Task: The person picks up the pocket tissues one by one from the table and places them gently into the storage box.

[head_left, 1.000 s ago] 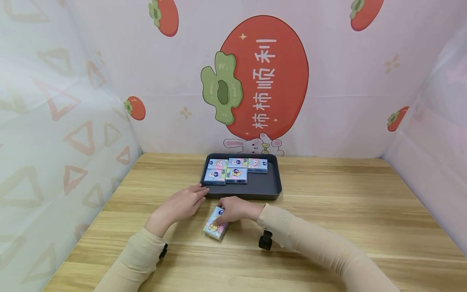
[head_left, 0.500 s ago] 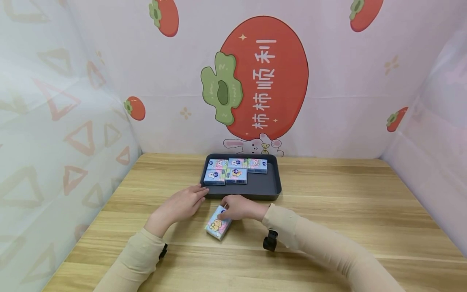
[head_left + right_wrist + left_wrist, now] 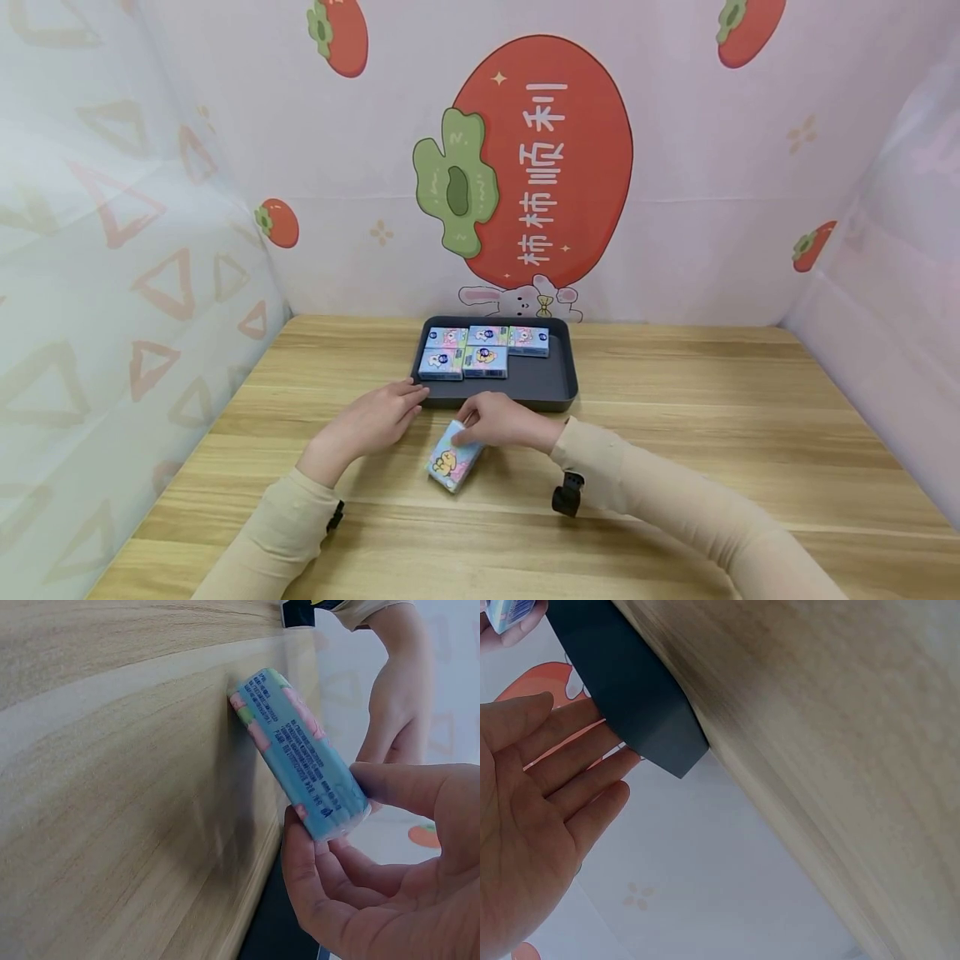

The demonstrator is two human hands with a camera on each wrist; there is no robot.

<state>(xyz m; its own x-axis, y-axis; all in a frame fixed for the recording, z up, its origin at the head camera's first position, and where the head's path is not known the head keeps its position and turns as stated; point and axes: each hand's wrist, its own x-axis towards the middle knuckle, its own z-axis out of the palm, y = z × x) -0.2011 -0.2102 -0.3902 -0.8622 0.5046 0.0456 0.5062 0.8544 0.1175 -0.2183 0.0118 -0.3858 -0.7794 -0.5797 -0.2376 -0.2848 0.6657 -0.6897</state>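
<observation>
My right hand [image 3: 501,419] pinches a pastel blue tissue pack [image 3: 452,468] by its far end, in front of the tray. In the right wrist view the pack [image 3: 296,754] slants between thumb and fingers, printed side edge showing, its other end close over the wood. A dark grey tray [image 3: 542,388] lies behind it, with several similar tissue packs [image 3: 486,362] in two rows on its left and back. My left hand [image 3: 382,417] has its fingers extended, tips at the tray's front left corner. From the left wrist those fingers [image 3: 577,761] touch the tray wall [image 3: 649,705].
A wooden table [image 3: 675,467] spreads around the tray, and its back edge meets a printed cloth wall [image 3: 360,275]. Inside the tray, bare floor shows at the right and front. Black wrist cameras [image 3: 566,496] hang at both sleeves.
My right hand has shifted a little to the right and toward the tray, carrying the tissue pack with it. The left hand and the packs in the tray stay put.
</observation>
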